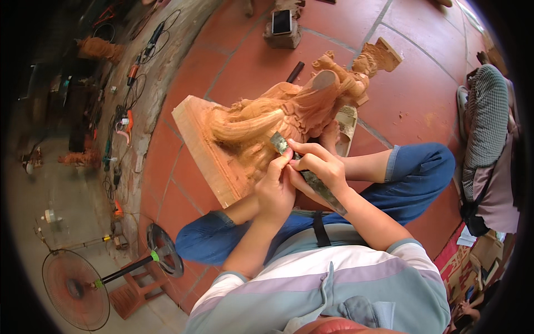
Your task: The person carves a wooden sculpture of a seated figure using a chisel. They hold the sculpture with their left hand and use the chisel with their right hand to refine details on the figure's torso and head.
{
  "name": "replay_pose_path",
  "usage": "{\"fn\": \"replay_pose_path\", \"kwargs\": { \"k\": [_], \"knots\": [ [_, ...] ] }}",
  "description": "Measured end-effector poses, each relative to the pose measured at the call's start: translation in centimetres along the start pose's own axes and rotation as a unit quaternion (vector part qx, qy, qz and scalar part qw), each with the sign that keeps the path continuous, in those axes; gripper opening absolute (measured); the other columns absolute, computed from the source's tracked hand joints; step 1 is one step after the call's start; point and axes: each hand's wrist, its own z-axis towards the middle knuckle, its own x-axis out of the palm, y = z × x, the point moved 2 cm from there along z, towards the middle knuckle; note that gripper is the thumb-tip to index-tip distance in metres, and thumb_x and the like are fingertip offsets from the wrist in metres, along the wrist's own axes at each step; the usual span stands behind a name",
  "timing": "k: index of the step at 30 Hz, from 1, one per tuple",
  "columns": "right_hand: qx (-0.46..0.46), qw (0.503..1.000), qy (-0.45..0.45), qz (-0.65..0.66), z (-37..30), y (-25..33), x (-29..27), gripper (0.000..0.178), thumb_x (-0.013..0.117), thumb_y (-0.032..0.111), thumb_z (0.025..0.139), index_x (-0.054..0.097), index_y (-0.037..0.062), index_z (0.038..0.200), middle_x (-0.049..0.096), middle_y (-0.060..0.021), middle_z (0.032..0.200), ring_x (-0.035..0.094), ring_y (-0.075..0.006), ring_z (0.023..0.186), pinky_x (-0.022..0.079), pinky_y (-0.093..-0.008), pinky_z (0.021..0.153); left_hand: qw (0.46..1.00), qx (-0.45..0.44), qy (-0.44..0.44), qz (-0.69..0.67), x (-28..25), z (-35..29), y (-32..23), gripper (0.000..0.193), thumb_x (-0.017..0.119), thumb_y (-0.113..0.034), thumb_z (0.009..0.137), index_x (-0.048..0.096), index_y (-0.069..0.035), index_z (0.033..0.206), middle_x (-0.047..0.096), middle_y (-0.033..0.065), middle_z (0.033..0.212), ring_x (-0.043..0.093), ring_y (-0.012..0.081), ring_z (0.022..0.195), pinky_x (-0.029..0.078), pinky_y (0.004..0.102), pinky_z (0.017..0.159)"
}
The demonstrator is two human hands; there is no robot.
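Note:
A carved wooden statue (295, 111) lies tilted in front of my crossed legs, its square base at the left and its narrow end at the upper right. Both hands grip a worn, dark greenish strip of sandpaper (324, 192). Its short end sticks out past my fingertips over the carved folds, and the long end trails under my right wrist. My left hand (276, 186) pinches the strip between thumb and fingers. Against it, my right hand (321, 166) closes on the same strip. Whether the short end touches the wood, I cannot tell.
A phone (282, 22) rests on a block beyond the statue, with a dark rod (296, 72) nearer. Corded power tools (147, 50) line the ledge at left. A standing fan (76, 286) is at lower left. Another person's legs (485, 128) show at right.

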Motion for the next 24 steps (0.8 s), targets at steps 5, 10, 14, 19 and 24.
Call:
{"fn": "replay_pose_path", "kwargs": {
  "k": [5, 10, 14, 19, 24],
  "knots": [
    [-0.011, 1.000, 0.015, 0.009, 0.2, -0.5, 0.1, 0.019, 0.071, -0.002, 0.068, 0.056, 0.0041, 0.079, 0.064, -0.0148, 0.101, 0.064, -0.0296, 0.084, 0.054, -0.0340, 0.072, 0.983, -0.052, 0.171, -0.043, -8.9, 2.0, -6.8, 0.022, 0.061, -0.003, 0.087, 0.067, 0.000, 0.108, 0.070, 0.0104, 0.082, 0.068, 0.0160, 0.079, 0.054, 0.0282, 0.074],
    [-0.007, 1.000, -0.011, -0.003, 0.8, -0.8, 0.3, 0.019, 0.070, -0.003, 0.067, 0.056, 0.0045, 0.078, 0.064, -0.0131, 0.096, 0.064, -0.0287, 0.082, 0.053, -0.0337, 0.070, 0.963, 0.078, 0.085, 0.245, -13.6, 12.5, -5.4, 0.031, 0.058, -0.015, 0.090, 0.061, -0.006, 0.120, 0.063, 0.0112, 0.115, 0.059, 0.0235, 0.104, 0.045, 0.0327, 0.092],
    [-0.010, 1.000, 0.011, -0.007, 1.7, 0.4, 1.5, 0.017, 0.070, -0.003, 0.068, 0.058, 0.0044, 0.077, 0.064, -0.0116, 0.091, 0.064, -0.0275, 0.079, 0.053, -0.0323, 0.069, 0.925, 0.087, 0.114, 0.353, -14.1, 17.8, 4.0, 0.049, 0.055, -0.033, 0.093, 0.049, -0.007, 0.133, 0.051, 0.0151, 0.133, 0.053, 0.0274, 0.116, 0.041, 0.0353, 0.097],
    [0.008, 0.999, 0.033, -0.019, 0.6, -0.3, -0.1, 0.012, 0.073, 0.000, 0.072, 0.064, 0.0019, 0.079, 0.066, -0.0153, 0.094, 0.069, -0.0247, 0.079, 0.055, -0.0291, 0.066, 0.965, -0.059, 0.100, 0.233, -10.8, 18.5, 6.2, 0.038, 0.058, -0.039, 0.087, 0.066, -0.011, 0.112, 0.070, 0.0090, 0.097, 0.066, 0.0231, 0.086, 0.049, 0.0344, 0.079],
    [-0.001, 0.999, 0.045, -0.018, 2.3, -0.2, 0.5, 0.013, 0.074, -0.001, 0.071, 0.064, 0.0015, 0.078, 0.066, -0.0142, 0.094, 0.069, -0.0242, 0.084, 0.055, -0.0286, 0.070, 0.970, -0.080, 0.085, 0.211, -10.9, 18.1, 5.4, 0.032, 0.060, -0.036, 0.085, 0.071, -0.010, 0.098, 0.070, 0.0079, 0.081, 0.066, 0.0217, 0.078, 0.049, 0.0320, 0.071]
  ]
}}
